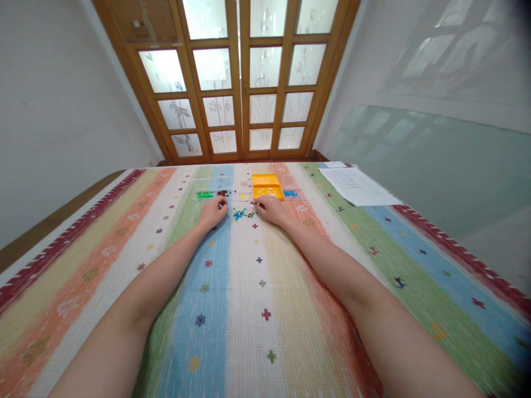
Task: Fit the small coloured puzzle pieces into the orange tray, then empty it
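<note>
Close to the brown pieces (pixel 224 193), my left hand (pixel 213 213) has its fingers curled together; what they hold, if anything, is too small to see. My right hand (pixel 270 209) pinches thumb and fingers just in front of the yellow box (pixel 266 179), and its content is likewise unclear. Between both hands lies a loose pile of small blue, green and other coloured pieces (pixel 239 214) on the cloth. Green pieces (pixel 204 195) fill part of a clear container left of the brown ones. White pieces (pixel 265 191) lie inside the open yellow box.
Blue pieces (pixel 290 194) sit in a clear container right of the yellow box. A few yellow pieces (pixel 243 197) are between the containers. Printed paper (pixel 352 185) lies at the far right of the striped tablecloth (pixel 249 331). Wood-framed glass doors (pixel 240 83) stand beyond the table.
</note>
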Demonstrator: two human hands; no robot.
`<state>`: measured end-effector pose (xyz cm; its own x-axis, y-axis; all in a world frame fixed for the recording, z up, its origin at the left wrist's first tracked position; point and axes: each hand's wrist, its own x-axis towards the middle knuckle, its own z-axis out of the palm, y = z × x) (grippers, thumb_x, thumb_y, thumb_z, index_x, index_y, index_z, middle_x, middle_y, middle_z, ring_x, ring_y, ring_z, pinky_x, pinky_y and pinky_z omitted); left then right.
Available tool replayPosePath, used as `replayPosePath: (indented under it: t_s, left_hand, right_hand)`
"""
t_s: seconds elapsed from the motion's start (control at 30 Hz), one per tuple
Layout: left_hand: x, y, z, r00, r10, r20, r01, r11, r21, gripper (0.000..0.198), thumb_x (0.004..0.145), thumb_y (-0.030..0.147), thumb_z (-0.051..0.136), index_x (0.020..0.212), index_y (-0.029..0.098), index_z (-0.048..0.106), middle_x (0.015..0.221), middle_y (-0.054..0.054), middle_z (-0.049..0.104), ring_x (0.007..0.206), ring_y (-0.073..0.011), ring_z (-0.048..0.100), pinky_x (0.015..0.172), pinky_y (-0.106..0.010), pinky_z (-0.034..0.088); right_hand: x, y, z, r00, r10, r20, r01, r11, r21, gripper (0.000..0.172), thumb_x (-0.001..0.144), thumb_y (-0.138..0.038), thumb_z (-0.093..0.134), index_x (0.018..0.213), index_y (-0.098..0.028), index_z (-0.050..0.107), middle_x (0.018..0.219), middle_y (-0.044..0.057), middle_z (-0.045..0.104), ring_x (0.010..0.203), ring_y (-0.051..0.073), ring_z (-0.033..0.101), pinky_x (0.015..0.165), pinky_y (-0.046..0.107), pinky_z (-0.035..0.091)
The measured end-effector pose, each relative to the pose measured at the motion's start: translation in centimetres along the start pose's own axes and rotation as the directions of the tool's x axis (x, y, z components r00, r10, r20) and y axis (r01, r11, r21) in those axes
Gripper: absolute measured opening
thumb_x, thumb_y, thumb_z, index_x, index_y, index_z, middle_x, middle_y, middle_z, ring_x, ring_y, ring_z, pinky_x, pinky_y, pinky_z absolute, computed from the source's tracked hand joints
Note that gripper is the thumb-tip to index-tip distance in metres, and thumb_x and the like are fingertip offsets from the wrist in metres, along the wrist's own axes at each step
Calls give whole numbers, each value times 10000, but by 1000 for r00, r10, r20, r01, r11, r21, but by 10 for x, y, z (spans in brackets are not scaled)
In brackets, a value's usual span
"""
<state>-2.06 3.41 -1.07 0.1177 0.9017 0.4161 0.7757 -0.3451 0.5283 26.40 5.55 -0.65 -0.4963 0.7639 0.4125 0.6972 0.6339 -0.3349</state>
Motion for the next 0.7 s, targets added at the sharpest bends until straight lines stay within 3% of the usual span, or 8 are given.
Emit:
replayPosePath:
  t_s: [0.2,0.4,0.57,0.7]
  left_hand:
    - [10,-21,0,976,-213,-51,188,935,-302,92,842,277,565,898,229,619,758,5,646,679,-170,604,660,-290,486]
    - [17,-23,-3,943,-331,-35,260,799,-543,176,903,351,599,1001,209,633,856,-29,684,660,-145,609,631,-276,506]
    - [19,-23,-5,950,-306,63,269,697,-665,416,893,341,619,1283,199,634,1234,-94,734,655,-86,614,658,-253,542]
    - [18,-25,-2,966,-249,75,243,760,-602,501,878,265,578,1373,202,624,1369,-119,699,624,-80,599,649,-258,541]
  right_hand:
    - [0,0,0,1000,1,17,-1,1000,0,203,1002,-233,596,1084,-209,780,1107,87,786,1020,236,688,902,326,470]
    - [1,-1,0,999,10,32,-10,1000,-5,210,1002,-234,588,1086,-210,780,1096,86,786,1005,235,687,887,325,471]
    - [1,-1,0,999,11,34,-11,1000,-8,204,1006,-241,588,1078,-205,776,1089,86,785,1000,231,685,880,319,466]
    - [1,-1,1,999,11,37,-11,1000,-1,204,1008,-246,590,1077,-200,777,1094,94,784,1001,234,686,879,321,470]
